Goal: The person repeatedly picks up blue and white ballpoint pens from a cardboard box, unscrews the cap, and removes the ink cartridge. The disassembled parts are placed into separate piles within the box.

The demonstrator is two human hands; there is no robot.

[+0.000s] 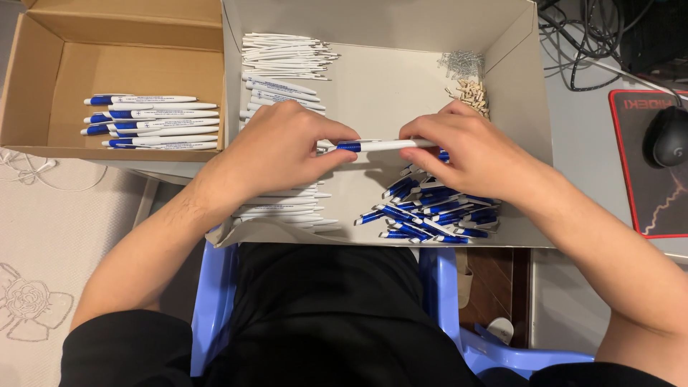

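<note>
Head view shows the left hand [276, 147] and the right hand [466, 147] each pinching one end of a pen [380, 145], held level over the middle of the white box [519, 79]. If the fingers squeeze unevenly, the pen could come apart and a small part may fall among the blue pieces [430, 211] below. It is white with a blue band near the left hand; its tip seems hidden by fingers. Finished pens [154, 122] lie in the brown box [32, 86]
</note>
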